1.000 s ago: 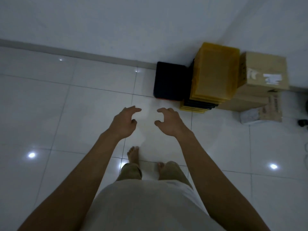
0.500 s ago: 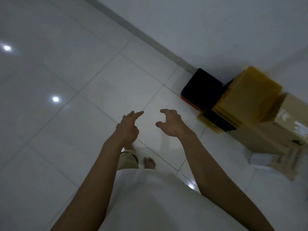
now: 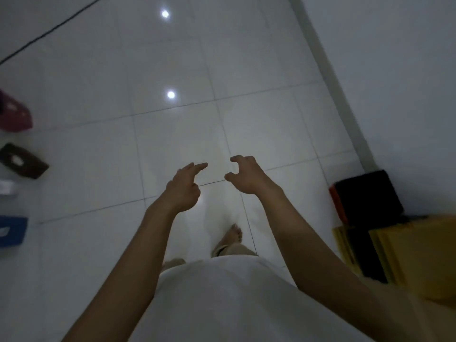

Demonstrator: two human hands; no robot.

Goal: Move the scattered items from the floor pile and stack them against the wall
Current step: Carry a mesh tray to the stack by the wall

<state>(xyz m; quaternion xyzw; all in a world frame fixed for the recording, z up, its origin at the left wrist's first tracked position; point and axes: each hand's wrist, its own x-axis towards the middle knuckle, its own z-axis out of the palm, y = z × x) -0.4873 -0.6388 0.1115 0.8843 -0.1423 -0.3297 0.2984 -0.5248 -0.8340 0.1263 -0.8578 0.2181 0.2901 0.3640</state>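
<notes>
My left hand (image 3: 185,186) and my right hand (image 3: 246,175) are raised in front of me over the white tiled floor, fingers loosely curved, holding nothing. Scattered items lie along the left edge: a maroon box (image 3: 15,114), a dark brown box (image 3: 23,161), a small white item (image 3: 6,186) and a blue box (image 3: 12,230). By the wall on the right stand a black crate with an orange edge (image 3: 367,196) and a stack of yellow and black crates (image 3: 404,255).
The wall and its grey skirting (image 3: 345,77) run along the right side. A dark cable (image 3: 49,29) crosses the floor at the far left. My bare foot (image 3: 233,234) stands on the tiles between my arms.
The view has swung left, away from the crates by the wall, and the scattered boxes have come into sight at the left edge. Both hands stay empty in front of me.
</notes>
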